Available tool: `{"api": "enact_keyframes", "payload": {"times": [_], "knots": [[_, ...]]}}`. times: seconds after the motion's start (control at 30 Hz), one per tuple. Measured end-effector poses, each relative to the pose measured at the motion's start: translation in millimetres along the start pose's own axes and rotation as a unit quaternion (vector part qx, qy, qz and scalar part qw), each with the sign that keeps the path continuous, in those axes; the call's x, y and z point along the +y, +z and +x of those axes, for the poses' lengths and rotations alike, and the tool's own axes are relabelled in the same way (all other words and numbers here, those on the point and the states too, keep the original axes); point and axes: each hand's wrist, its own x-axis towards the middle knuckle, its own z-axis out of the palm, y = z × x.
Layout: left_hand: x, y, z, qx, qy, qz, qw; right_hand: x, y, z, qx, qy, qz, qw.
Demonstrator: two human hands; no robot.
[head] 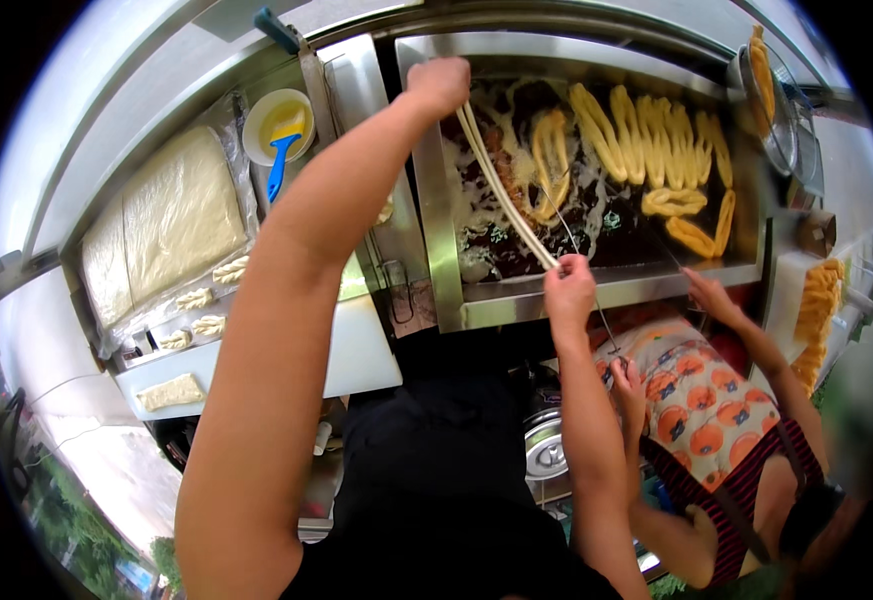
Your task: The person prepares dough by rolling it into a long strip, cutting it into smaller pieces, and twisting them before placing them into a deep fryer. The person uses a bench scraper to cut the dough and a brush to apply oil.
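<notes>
A long, pale, doubled strip of raw dough (502, 196) is stretched over the dark oil (594, 244) of a stainless steel deep fryer. My left hand (440, 84) grips its far end near the back rim. At the near end, above the front rim, my right hand (571, 289) pinches the strip. Beside the strip, a looped piece of fried dough (551, 154) floats among bubbles. Several golden fried dough sticks (658, 139) lie in a row towards the right of the oil.
A co-worker's hands (630, 381) hold thin metal rods reaching over the fryer. To the left are a dough slab (177, 199) under plastic, a bowl (252, 124) with a blue brush (280, 161), and a white board (361, 345). Fried dough (819, 322) is stacked far right.
</notes>
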Motion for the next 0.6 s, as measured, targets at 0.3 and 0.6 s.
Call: {"api": "enact_keyframes", "payload": {"times": [0.3,0.6], "knots": [[22,86,6,-0.015,0.103,0.212,0.972,12,83,40,-0.170,-0.026,-0.219,0.960],[26,-16,-173,0.188,0.098,-0.309,0.927,-20,-1,-16,-0.124,-0.025,0.188,0.974]]}}
